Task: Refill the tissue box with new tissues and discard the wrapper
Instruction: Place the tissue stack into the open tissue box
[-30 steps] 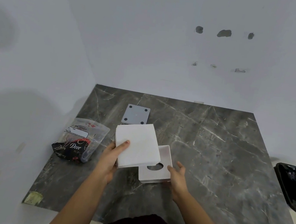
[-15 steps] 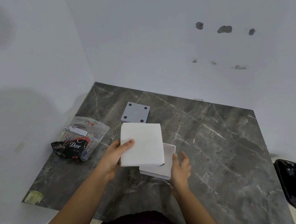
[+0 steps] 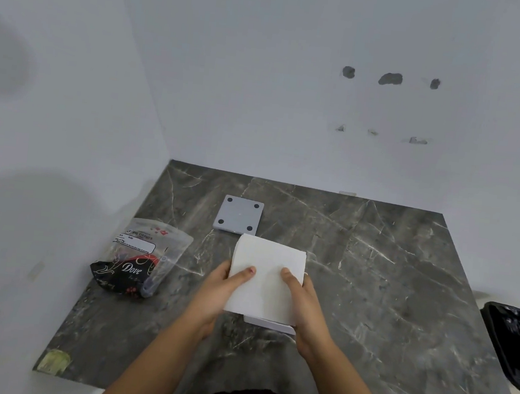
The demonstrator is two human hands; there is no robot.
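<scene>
The dark marbled surface (image 3: 371, 288) is set into a white corner, and a black-lined bin (image 3: 512, 345) stands at its right edge, presumably for the wrapper. The emptied wrapper (image 3: 139, 261), parked at the left, is printed "Dove" and "BIG TISSUES"; the finer print cannot be read. A grey plate (image 3: 239, 214), likely the box's base, lies at the far side. The tissue stack (image 3: 266, 277) is gripped at both sides by the left hand (image 3: 223, 292) and right hand (image 3: 302, 300), thumbs on top, directly over the tissue box (image 3: 271, 323), apparently for insertion.
</scene>
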